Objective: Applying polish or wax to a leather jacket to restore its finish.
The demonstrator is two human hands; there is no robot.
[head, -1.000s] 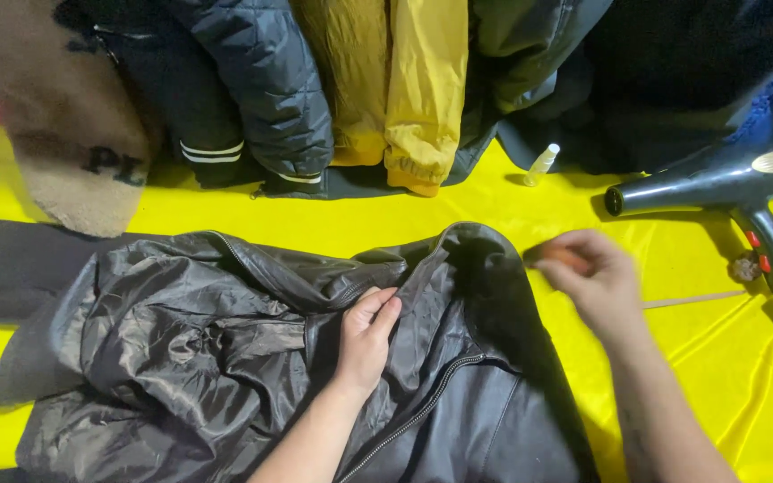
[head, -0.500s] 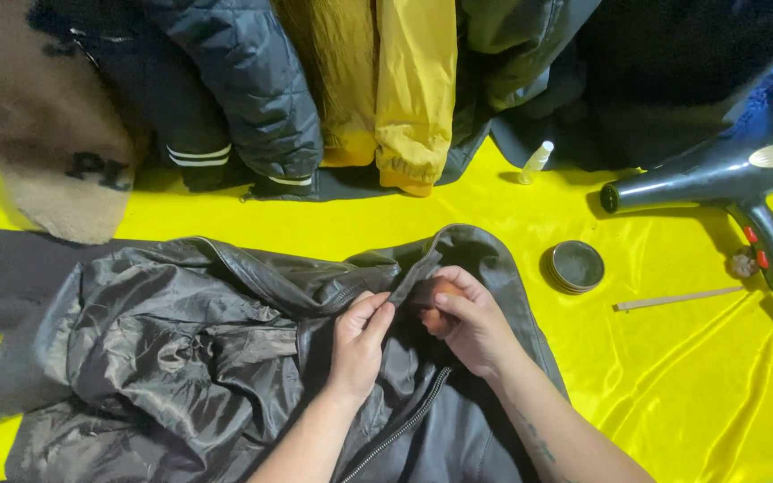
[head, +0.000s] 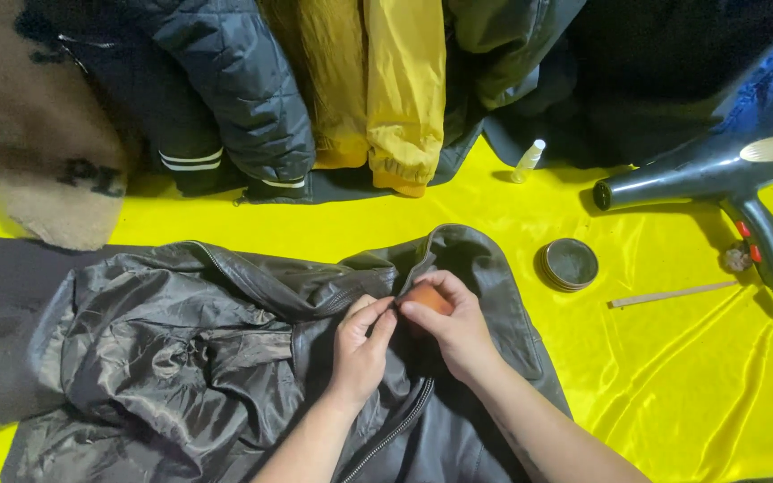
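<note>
Lying spread across the yellow cloth [head: 673, 385] that covers the worktop, a dark leather jacket [head: 225, 358] shows its crumpled grey lining, with its zip running down toward the lower edge of the view. The left hand [head: 361, 344] rests on the jacket near the collar, its fingers curled and pinching a fold of the leather beside the zip. The right hand [head: 454, 326] sits just beside it, touching it at the fingertips, and closes around a small orange pad [head: 427, 298] pressed against the leather; only part of the pad shows between the fingers.

To the right of the jacket, on the cloth, stands a small round tin [head: 569, 264], open, with dark contents. Near it lies a thin wooden stick [head: 673, 294]. Farther right lies a dark hair dryer [head: 717, 174], its nozzle pointing left. A small white bottle [head: 528, 161] lies near the upper edge of the cloth. Along the top hang several other garments, among them a yellow jacket [head: 386, 89] and a dark quilted jacket [head: 234, 89].
</note>
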